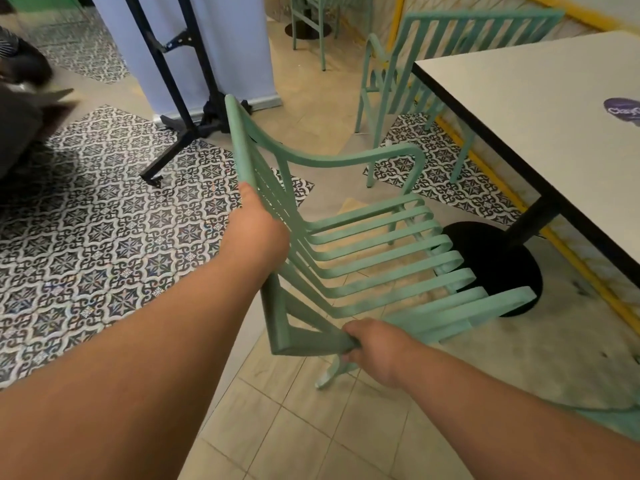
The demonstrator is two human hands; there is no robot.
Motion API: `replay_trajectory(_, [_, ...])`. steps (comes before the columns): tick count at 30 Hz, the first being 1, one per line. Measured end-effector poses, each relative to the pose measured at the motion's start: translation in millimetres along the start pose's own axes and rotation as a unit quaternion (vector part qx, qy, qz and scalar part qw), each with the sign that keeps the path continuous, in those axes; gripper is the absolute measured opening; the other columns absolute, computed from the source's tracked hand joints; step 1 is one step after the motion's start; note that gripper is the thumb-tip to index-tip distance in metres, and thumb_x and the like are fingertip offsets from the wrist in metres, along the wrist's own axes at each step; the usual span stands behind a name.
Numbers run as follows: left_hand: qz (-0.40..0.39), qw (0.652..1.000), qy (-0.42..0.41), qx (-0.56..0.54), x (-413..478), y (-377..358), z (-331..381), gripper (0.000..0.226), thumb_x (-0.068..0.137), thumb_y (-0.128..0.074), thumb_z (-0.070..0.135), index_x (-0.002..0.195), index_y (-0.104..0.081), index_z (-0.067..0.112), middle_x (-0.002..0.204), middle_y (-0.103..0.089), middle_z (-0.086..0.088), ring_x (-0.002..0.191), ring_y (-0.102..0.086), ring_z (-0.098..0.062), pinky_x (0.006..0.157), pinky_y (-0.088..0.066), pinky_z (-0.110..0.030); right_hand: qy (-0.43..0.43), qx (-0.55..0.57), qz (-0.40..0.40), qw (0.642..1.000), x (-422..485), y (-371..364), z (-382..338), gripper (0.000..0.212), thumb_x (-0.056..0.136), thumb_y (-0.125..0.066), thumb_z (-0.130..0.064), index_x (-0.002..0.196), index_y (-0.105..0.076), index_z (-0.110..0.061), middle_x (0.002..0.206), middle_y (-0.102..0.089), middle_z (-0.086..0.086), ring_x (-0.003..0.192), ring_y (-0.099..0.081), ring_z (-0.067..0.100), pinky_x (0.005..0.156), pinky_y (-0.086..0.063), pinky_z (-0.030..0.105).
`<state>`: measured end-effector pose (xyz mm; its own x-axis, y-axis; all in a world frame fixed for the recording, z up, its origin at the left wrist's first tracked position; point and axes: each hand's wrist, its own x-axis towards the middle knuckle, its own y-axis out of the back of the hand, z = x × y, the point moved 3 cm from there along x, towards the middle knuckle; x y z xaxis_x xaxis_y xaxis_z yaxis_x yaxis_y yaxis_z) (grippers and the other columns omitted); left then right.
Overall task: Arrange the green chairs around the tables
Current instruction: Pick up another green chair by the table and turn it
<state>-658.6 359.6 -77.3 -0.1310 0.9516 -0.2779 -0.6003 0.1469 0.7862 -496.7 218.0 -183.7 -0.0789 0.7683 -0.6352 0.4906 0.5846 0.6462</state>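
Head view: my left hand [254, 230] is wrapped over the top rail of the green chair [363, 244], fingers curled behind its slatted back. My right hand [375, 351] is closed round the chair's near armrest. The chair is tilted above the beige floor tiles, with its seat front pointing at the round black base [495, 268] under the white desk [554, 133] on my right. A second green chair [415, 74] stands at the desk's far end. A banner stand [187, 64] stands further off to the left.
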Motion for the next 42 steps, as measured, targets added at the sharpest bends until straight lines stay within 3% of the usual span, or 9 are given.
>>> replay_trajectory(4, [0.007, 1.0, -0.008, -0.004, -7, 2, -9, 0.087, 0.096, -0.044, 0.01, 0.164, 0.007, 0.027, 0.127, -0.054, -0.016, 0.101, -0.06, -0.033, 0.084, -0.053, -0.048, 0.008, 0.003, 0.005, 1.0, -4, -10, 2, 0.021, 0.1, -0.062, -0.027, 0.12, -0.065, -0.024, 0.115, -0.066, 0.002, 0.107, -0.062, 0.023, 0.087, -0.045, 0.029])
replay_trajectory(9, [0.013, 1.0, -0.02, 0.014, -5, 9, -15, 0.085, 0.096, -0.044, 0.011, 0.164, 0.005, 0.026, 0.119, -0.055, -0.016, 0.093, -0.059, -0.032, 0.068, -0.044, -0.041, 0.02, 0.004, 0.006, 1.0, -2, -18, -8, 0.02, 0.1, -0.062, -0.027, 0.118, -0.065, -0.019, 0.118, -0.066, 0.006, 0.11, -0.061, 0.025, 0.09, -0.046, 0.031])
replay_trajectory(16, [0.038, 0.999, -0.035, 0.017, 7, 11, -21, 0.07, 0.094, -0.044, 0.012, 0.159, -0.017, 0.015, 0.127, -0.054, -0.02, 0.106, -0.059, -0.038, 0.087, -0.054, -0.05, 0.024, 0.003, 0.002, 1.0, 6, -18, -17, 0.029, 0.098, -0.064, -0.032, 0.124, -0.065, -0.021, 0.119, -0.067, 0.004, 0.112, -0.063, 0.026, 0.099, -0.051, 0.039])
replay_trajectory(19, [0.019, 0.989, -0.113, 0.093, -12, 13, -24, 0.077, 0.096, -0.046, 0.026, 0.163, -0.012, 0.011, 0.168, -0.012, -0.019, 0.152, -0.02, -0.041, 0.123, -0.02, -0.051, 0.039, 0.071, -0.006, 0.997, -10, -12, -8, 0.059, 0.084, -0.077, -0.052, 0.138, -0.058, -0.036, 0.132, -0.058, -0.007, 0.123, -0.055, 0.018, 0.104, -0.046, 0.033])
replay_trajectory(22, [-0.05, 0.973, -0.184, 0.129, -43, 13, -33, 0.089, 0.092, -0.043, 0.048, 0.165, -0.004, 0.017, 0.171, 0.014, -0.006, 0.157, 0.01, -0.024, 0.126, 0.0, -0.042, -0.011, 0.078, 0.034, 0.996, -20, -13, 12, 0.088, 0.082, -0.063, -0.076, 0.156, -0.037, -0.036, 0.152, -0.04, -0.003, 0.146, -0.032, 0.02, 0.119, -0.031, 0.04])
replay_trajectory(25, [-0.049, 0.979, -0.175, 0.096, -52, 11, -39, 0.086, 0.097, -0.047, 0.044, 0.165, -0.005, 0.014, 0.171, 0.017, -0.004, 0.158, 0.009, -0.021, 0.129, -0.004, -0.042, -0.032, 0.074, 0.05, 0.995, -16, -22, 27, 0.068, 0.096, -0.046, -0.069, 0.154, -0.041, -0.033, 0.151, -0.045, -0.002, 0.147, -0.029, 0.023, 0.12, -0.03, 0.046])
replay_trajectory(34, [-0.016, 0.981, -0.159, 0.113, -40, 9, -28, 0.079, 0.099, -0.045, 0.04, 0.164, -0.013, 0.008, 0.172, 0.01, -0.007, 0.158, -0.002, -0.025, 0.126, -0.01, -0.039, -0.035, -0.002, 0.031, 0.999, -3, -16, 10, 0.049, 0.106, -0.042, -0.049, 0.143, -0.053, -0.02, 0.141, -0.057, 0.006, 0.139, -0.039, 0.027, 0.125, -0.015, 0.045])
replay_trajectory(39, [-0.011, 0.982, -0.162, 0.093, -39, 7, -31, 0.078, 0.099, -0.043, 0.04, 0.164, -0.013, 0.009, 0.172, 0.009, -0.006, 0.158, -0.004, -0.024, 0.127, -0.013, -0.041, -0.045, 0.024, 0.013, 0.999, -3, -12, 12, 0.052, 0.106, -0.044, -0.05, 0.151, -0.047, -0.022, 0.152, -0.05, 0.007, 0.152, -0.024, 0.03, 0.126, -0.014, 0.042])
replay_trajectory(42, [-0.032, 0.979, -0.163, 0.116, -43, 10, -32, 0.079, 0.098, -0.042, 0.042, 0.164, -0.012, 0.009, 0.172, 0.01, -0.011, 0.158, 0.001, -0.027, 0.128, -0.009, -0.043, -0.057, 0.046, 0.01, 0.997, -14, -9, 13, 0.073, 0.1, -0.046, -0.062, 0.161, -0.029, -0.026, 0.167, -0.03, 0.003, 0.158, -0.008, 0.031, 0.127, -0.016, 0.046])
